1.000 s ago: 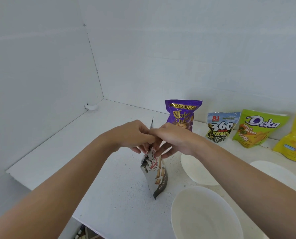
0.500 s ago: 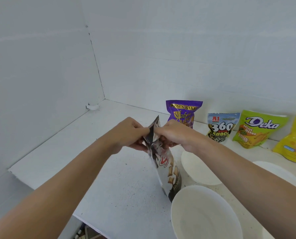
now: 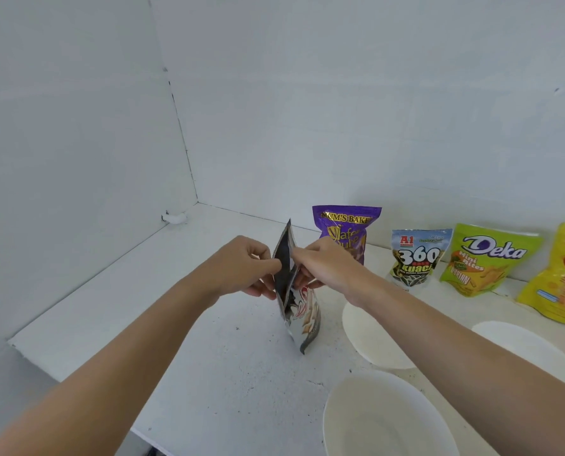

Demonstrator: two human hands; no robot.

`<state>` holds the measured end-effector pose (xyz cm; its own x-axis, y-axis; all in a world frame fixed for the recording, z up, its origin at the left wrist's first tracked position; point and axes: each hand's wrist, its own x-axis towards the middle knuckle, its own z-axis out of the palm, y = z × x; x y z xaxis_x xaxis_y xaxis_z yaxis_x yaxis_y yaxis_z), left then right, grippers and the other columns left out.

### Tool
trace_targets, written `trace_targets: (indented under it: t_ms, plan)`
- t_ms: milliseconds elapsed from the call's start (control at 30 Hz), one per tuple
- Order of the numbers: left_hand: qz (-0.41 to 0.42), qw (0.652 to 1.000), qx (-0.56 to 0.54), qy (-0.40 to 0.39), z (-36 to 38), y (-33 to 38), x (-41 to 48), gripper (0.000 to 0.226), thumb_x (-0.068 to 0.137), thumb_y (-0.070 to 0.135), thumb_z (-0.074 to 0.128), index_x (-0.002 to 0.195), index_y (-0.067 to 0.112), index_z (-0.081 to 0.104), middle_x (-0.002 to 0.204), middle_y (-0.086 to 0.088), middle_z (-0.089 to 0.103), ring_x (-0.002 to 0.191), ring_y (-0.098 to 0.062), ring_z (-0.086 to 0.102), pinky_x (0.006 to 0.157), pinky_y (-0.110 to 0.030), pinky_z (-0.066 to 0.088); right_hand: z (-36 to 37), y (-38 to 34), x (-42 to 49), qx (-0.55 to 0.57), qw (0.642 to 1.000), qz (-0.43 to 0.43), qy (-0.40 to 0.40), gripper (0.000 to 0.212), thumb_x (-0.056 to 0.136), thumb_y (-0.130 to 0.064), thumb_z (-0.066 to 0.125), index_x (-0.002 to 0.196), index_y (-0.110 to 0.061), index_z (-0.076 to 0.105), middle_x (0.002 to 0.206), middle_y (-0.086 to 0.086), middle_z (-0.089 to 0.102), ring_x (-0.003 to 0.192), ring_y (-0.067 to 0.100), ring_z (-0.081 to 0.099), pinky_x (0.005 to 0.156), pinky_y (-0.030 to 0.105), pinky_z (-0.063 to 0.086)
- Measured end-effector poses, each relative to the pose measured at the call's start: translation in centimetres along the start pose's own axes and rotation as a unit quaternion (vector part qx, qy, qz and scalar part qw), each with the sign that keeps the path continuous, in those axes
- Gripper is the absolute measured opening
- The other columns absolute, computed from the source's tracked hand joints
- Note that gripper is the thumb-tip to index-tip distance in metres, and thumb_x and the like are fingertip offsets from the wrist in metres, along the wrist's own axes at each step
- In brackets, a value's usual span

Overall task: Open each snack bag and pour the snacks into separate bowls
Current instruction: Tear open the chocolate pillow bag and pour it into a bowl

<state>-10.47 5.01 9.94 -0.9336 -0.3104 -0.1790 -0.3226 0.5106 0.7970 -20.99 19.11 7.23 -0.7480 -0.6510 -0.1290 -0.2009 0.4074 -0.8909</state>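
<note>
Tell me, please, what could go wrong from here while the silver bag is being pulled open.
1. The left hand and right hand pinch opposite sides of the mouth of the silver bag; a hard tug might split it and scatter snacks on the table.
2. The bag is beside the nearest bowl, not over it, so carrying it open could spill pieces.

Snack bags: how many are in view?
5. A silver bag held by the left hand and right hand; along the back wall, left to right: a purple bag, a blue-topped bag, a green bag, a yellow bag cut by the right edge. More may lie beyond.
</note>
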Motion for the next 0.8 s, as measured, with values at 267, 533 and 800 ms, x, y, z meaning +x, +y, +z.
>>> trace_targets:
  t_ms: [267,533,800]
  plan:
    - [0.050,0.998,0.037,0.012,-1.1,0.0,0.2,0.015,0.095,0.009,0.053,0.094,0.015,0.067,0.079,-0.006,0.077,0.074,-0.017,0.074,0.079,-0.033,0.058,-0.5,0.0,0.2,-0.088,0.988,-0.113,0.054,0.015,0.078,-0.020,0.072,0.087,-0.022,0.060,0.064,0.006,0.072,0.059,0.019,0.071,0.061,0.037,0.057]
    - [0.096,0.985,0.140,-0.023,-1.7,0.0,-0.1,0.026,0.088,0.020,0.054,0.075,0.025,0.076,0.077,0.005,0.077,0.084,-0.017,0.073,0.089,-0.049,0.057,-1.6,-0.6,-0.3,-0.293,0.936,-0.174,-0.084,0.029,0.092,-0.015,0.052,0.100,-0.024,0.078,0.079,-0.013,0.059,0.076,0.009,0.060,0.070,0.033,0.051]
    - [0.146,0.969,0.195,-0.041,-2.7,-1.3,0.2,0.009,0.073,0.020,0.064,0.074,0.027,0.071,0.071,0.010,0.073,0.075,-0.014,0.070,0.083,-0.046,0.058,-2.1,1.1,0.4,-0.363,0.855,-0.366,-0.065,0.005,0.091,-0.030,0.070,0.092,-0.027,0.073,0.117,-0.008,0.043,0.110,0.011,0.044,0.090,0.040,0.047]
